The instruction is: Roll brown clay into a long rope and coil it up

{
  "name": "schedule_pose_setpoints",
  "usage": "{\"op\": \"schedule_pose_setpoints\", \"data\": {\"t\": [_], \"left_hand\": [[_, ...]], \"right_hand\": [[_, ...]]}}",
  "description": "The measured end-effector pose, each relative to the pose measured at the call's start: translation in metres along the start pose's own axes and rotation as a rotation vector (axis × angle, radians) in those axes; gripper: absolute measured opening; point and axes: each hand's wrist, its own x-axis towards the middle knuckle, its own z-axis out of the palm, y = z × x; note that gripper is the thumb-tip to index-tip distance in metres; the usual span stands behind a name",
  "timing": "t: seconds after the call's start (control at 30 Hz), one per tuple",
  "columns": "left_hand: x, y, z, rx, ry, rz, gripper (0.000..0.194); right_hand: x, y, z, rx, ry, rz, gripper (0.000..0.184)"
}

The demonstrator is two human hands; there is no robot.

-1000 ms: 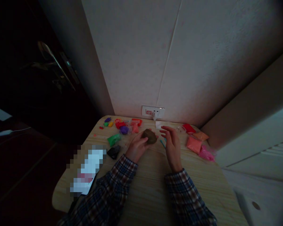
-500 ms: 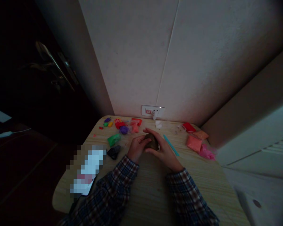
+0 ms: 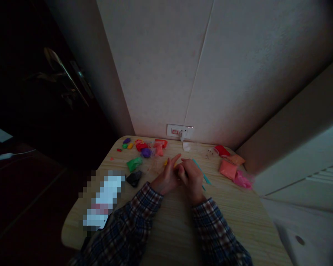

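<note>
My left hand [image 3: 165,178] and my right hand [image 3: 192,175] are pressed together over the middle of the wooden table [image 3: 172,225]. The left fingers point up and away, and the right fingers curl over them. The brown clay lump seen earlier is hidden between the palms. A small yellow bit [image 3: 165,163] shows just beyond the left fingertips. A teal stick tool [image 3: 203,173] lies on the table right beside my right hand.
Coloured clay packets lie left of the hands: green [image 3: 134,163], black [image 3: 133,178], purple [image 3: 146,152], red [image 3: 161,143]. Pink [image 3: 228,169], orange [image 3: 236,159] and red [image 3: 222,150] packets lie right. A wall socket [image 3: 180,131] is behind, a blurred flat object [image 3: 102,201] at left.
My right hand came in from the right and closed against the left hand. The brown lump, open to view a second ago, is now covered by both hands.
</note>
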Motion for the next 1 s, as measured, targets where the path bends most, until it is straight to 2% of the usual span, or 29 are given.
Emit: {"op": "schedule_pose_setpoints", "data": {"t": [0.13,0.23,0.33,0.43,0.63,0.8,0.9,1.0], "left_hand": [[0.0,-0.009,0.003,0.006,-0.067,-0.012,0.049],[0.002,-0.017,0.001,0.042,-0.104,0.016,0.048],[0.005,-0.02,-0.004,0.09,-0.088,0.05,0.046],[0.005,-0.016,-0.006,0.141,-0.056,0.081,0.047],[0.001,-0.003,-0.001,0.183,-0.006,0.063,0.047],[-0.003,0.008,0.001,0.151,0.026,0.131,0.034],[-0.005,0.011,0.001,0.09,0.05,0.148,0.018],[-0.006,0.013,0.002,0.044,0.024,0.156,0.009]], "right_hand": [[-0.003,0.0,0.003,-0.003,0.074,0.035,0.039],[-0.003,-0.001,0.004,-0.003,0.101,0.081,0.034],[-0.001,-0.004,0.007,0.008,0.118,0.148,0.019],[0.003,-0.006,0.008,0.042,0.121,0.2,0.027],[0.008,-0.001,0.004,-0.005,0.154,0.152,0.037],[0.011,0.004,-0.01,0.006,0.24,0.153,0.035],[0.013,0.007,-0.02,0.052,0.344,0.233,0.028],[0.013,0.015,-0.027,0.103,0.417,0.304,0.026]]}}
